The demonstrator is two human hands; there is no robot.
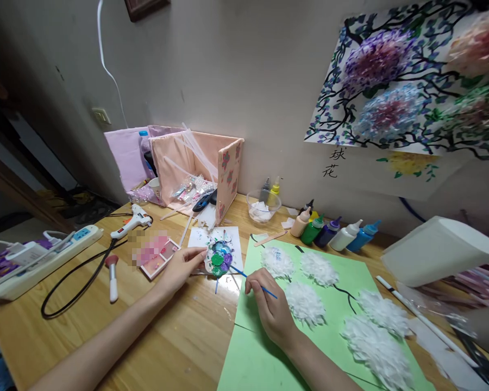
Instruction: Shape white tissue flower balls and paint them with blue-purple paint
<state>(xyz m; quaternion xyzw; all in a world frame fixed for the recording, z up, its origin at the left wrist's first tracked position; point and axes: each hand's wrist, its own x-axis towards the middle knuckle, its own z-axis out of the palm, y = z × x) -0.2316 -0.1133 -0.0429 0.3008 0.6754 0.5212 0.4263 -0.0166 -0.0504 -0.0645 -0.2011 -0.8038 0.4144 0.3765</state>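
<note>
My left hand (188, 265) pinches the left edge of a small paint palette (219, 258), smeared with green, blue and purple paint, above a paint-spotted white sheet (235, 239). In my right hand (271, 304) is a thin blue paintbrush (244, 273), its tip at the purple paint on the palette's right side. Under my right hand lies a green sheet (244, 347) with several fluffy white paper flowers (305, 304) and some black painted branch lines. The upper left flower (276, 262) carries faint bluish marks.
Paint bottles (323, 233) line the wall side, near a clear bowl (264, 206) of white paper bits. To the left are a glue gun (136, 220), a makeup brush (112, 278), a makeup palette (158, 258) and a power strip (49, 260). Fabric boxes (230, 179) stand behind; a paper roll (436, 250) lies right.
</note>
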